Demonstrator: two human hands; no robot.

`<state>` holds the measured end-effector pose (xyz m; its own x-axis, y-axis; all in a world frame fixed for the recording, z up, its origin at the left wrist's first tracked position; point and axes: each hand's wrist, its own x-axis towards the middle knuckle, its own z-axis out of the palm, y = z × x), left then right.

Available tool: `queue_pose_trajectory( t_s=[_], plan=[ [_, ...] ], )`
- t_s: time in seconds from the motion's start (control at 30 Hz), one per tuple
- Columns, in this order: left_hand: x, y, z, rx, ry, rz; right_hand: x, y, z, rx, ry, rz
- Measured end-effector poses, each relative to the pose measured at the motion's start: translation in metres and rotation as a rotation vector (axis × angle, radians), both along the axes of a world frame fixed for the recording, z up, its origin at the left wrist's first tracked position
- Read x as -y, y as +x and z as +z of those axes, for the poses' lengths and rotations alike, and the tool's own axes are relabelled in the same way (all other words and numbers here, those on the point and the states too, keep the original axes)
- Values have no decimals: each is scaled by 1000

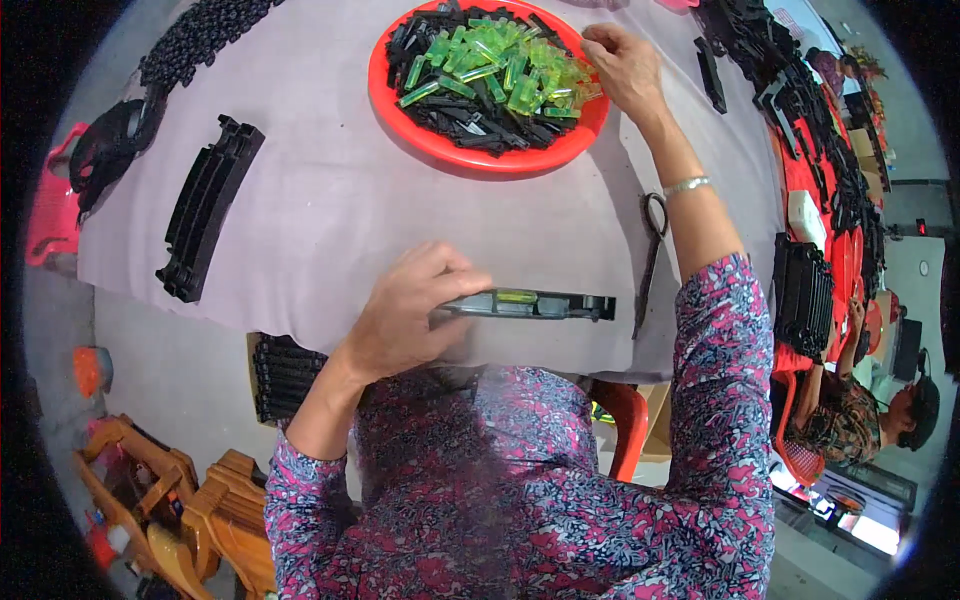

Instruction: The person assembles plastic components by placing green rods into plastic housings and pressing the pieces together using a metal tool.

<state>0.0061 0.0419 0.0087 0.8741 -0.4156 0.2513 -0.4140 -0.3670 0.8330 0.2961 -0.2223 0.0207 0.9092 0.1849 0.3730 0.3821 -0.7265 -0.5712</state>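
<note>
In my left hand (410, 310) is a narrow black spirit level (540, 304) with a yellow-green vial in its middle, held level above the table's near edge. The fingers wrap its left end. My right hand (625, 70) reaches to the right rim of a red plastic tray (440, 152). Its fingers are bent together beside the vials, and whatever they pinch is hidden. Clear green vials (500, 60) lie heaped in the tray on top of small black plastic parts (480, 130).
A black level body (210, 210) lies at the left, and scissors (650, 240) at the right. Small black pieces (205, 40) are heaped far left. More black bars (803, 295) are stacked at right, near another person (860, 415). A box of bars (285, 375) stands below the table.
</note>
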Motion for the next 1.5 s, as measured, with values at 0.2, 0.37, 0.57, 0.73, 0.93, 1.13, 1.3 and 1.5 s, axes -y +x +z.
queue_pose_trajectory(
  t_s=[0.2, 0.37, 0.57, 0.73, 0.93, 1.13, 1.3, 1.5],
  plan=[
    [1, -1, -4, 24, 9, 10, -23, 41, -2, 7, -441, 133],
    [1, 0, -3, 28, 14, 11, -32, 54, -10, 23, -459, 61],
    [0, 0, -6, 30, -30, -3, -42, 49, -5, -3, -544, -24],
    [1, 1, -5, 88, -16, 14, -31, 51, -1, 32, -558, 34],
    [1, 2, -6, 92, -27, 11, -27, 23, 29, -243, -396, 185],
    [2, -1, -8, 104, -40, 32, -22, -42, 54, -462, 113, 264],
    [4, -2, -7, 107, -20, 47, -16, -95, 53, -540, 560, 290],
    [4, -3, 5, 130, 13, 95, -21, -186, 45, -581, 576, 250]
  ],
)
